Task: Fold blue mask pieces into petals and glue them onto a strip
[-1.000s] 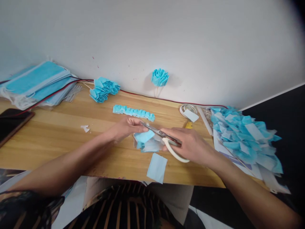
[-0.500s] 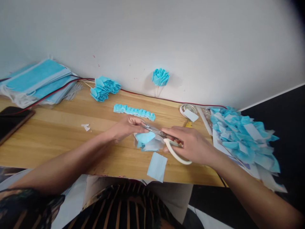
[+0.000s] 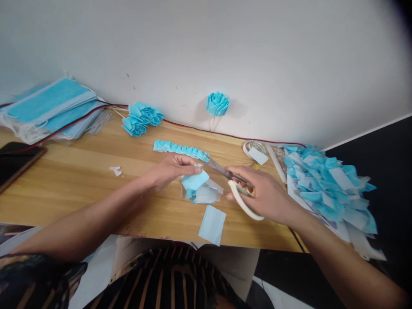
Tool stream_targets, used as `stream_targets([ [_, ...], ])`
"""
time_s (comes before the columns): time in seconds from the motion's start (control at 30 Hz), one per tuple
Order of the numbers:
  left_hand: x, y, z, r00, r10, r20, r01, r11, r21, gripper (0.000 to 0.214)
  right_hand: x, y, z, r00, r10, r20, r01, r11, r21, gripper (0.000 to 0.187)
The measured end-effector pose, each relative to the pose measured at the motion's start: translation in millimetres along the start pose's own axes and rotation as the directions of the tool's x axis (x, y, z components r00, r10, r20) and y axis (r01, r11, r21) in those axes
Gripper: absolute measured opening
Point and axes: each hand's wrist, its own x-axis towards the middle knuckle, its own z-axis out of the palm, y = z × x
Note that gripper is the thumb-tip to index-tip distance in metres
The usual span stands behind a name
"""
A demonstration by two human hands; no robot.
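My left hand [image 3: 177, 169] pinches a small light-blue fabric piece [image 3: 195, 180] between thumb and fingers. Scissors with white handles [image 3: 243, 201] are in my right hand [image 3: 262, 193], their blades pointing left just above the piece. Below my left hand lie loose blue and whitish scraps [image 3: 207, 192]. A pale blue rectangle of fabric [image 3: 212, 225] rests near the table's front edge. Behind my hands runs a row of folded blue pieces [image 3: 180, 149].
Blue face masks [image 3: 51, 105] are stacked at the left, with a phone [image 3: 19, 161] in front. Blue fabric flowers [image 3: 141, 119] lie by the wall, and another flower [image 3: 218, 104] leans there upright. A heap of blue petals [image 3: 328, 184] fills the right end, beside coiled cable [image 3: 249, 148].
My right hand has drawn the scissors slightly right, away from my left fingers. The blue piece in my left hand now shows more fully.
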Motion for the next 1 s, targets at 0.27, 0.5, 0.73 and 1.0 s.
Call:
stream_targets([
  [0.27,0,-2,-1.8,1.000,0.019,-0.016,-0.019,1.000,-0.002,0.011,3,-2,9,0.991,-0.132,0.019,0.133,0.990,-0.052,0.051],
  [0.5,2,-5,-0.3,0.999,0.033,-0.039,-0.033,0.999,0.012,0.012,4,-3,13,0.990,-0.140,0.018,0.139,0.989,0.052,0.043],
  [0.73,0,-2,-1.1,0.999,0.024,0.026,-0.024,0.999,0.023,0.012,2,2,17,0.983,-0.184,-0.006,0.184,0.982,0.044,0.035],
  [1.0,-5,2,-0.5,0.998,0.044,0.041,-0.048,0.992,0.113,0.019,3,4,19,1.000,-0.026,0.015,0.022,0.973,0.228,0.041],
])
